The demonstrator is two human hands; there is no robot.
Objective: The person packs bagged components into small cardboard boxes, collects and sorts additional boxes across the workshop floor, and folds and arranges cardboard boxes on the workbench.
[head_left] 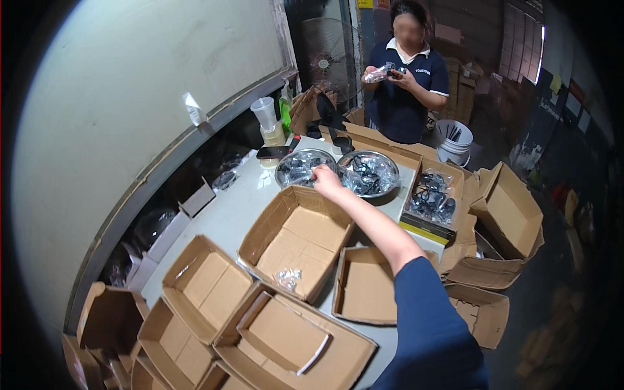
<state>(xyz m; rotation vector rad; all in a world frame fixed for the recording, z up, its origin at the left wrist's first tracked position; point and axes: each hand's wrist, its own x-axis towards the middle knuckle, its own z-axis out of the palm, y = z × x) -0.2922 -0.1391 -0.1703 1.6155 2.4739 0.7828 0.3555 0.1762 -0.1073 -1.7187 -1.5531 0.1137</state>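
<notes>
Cardboard boxes (pixel 309 224) crowd a pale desk (pixel 224 211). At its far side, the right hand (pixel 324 177) is over the left metal bowl (pixel 279 180) of bagged black parts (pixel 298 169); I cannot tell whether it grips any. They look light, slippery and best pinched by a loose plastic edge. Beyond, a co-worker (pixel 404 97) stands near a fan (pixel 324 65).

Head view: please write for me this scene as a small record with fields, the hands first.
Right hand: at the left metal bowl; grip unclear
Left hand: not in view
Right metal bowl: black corded items in clear bags
Large cardboard box: open, below the bowls in the picture, small shiny packets inside
Phone: beside the left metal bowl
Co-worker: across the table, holding a clear-wrapped item
</notes>
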